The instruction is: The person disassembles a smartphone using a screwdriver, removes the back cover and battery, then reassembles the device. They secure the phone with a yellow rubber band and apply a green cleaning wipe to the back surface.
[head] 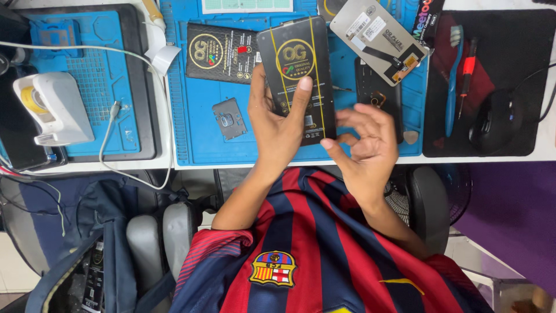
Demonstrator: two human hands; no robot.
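My left hand [277, 124] grips a black phone display panel [298, 64] with a gold round emblem and thin yellow lines, holding it upright over the blue work mat [200, 136]. My right hand [365, 139] is at the panel's lower right corner, thumb and forefinger pinched close at its edge. A black phone body [370, 87] lies on the mat just behind my right hand. A black package with a gold emblem [220, 53] rests left of the panel.
A grey screen assembly [379, 37] lies back side up at the top. A small dark camera cover [229, 119] sits on the mat. A blue toothbrush [453, 81], a red screwdriver [466, 72] and a mouse [492, 120] lie on the black pad at right. A white tool [52, 107] stands at left.
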